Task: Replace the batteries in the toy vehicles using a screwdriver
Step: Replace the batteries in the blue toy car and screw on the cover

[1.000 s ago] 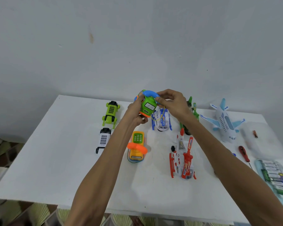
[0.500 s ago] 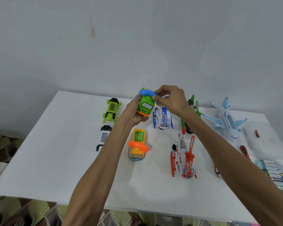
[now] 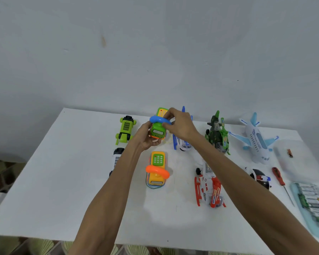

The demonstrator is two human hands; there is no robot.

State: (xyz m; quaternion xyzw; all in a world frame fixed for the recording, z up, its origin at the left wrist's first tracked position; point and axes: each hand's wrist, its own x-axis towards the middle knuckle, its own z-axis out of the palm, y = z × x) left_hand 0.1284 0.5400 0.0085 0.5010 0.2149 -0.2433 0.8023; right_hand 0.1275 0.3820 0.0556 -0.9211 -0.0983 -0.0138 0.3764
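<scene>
Lying on the white bench (image 3: 63, 181): lime truck (image 3: 126, 128) and white car (image 3: 117, 155) at left, yellow phone car (image 3: 157, 171) mid-bench, blue helicopter (image 3: 181, 145), camouflage helicopter (image 3: 218, 134), red helicopter (image 3: 209, 188) and pale airplane (image 3: 257, 139) further right, red-handled screwdriver (image 3: 278, 176) beside battery pack (image 3: 313, 205) near the right edge.

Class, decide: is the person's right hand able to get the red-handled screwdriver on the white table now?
Probably not yet: the right hand pinches the blue handset on the green toy phone car. Nothing covers the red-handled screwdriver, though.
</scene>
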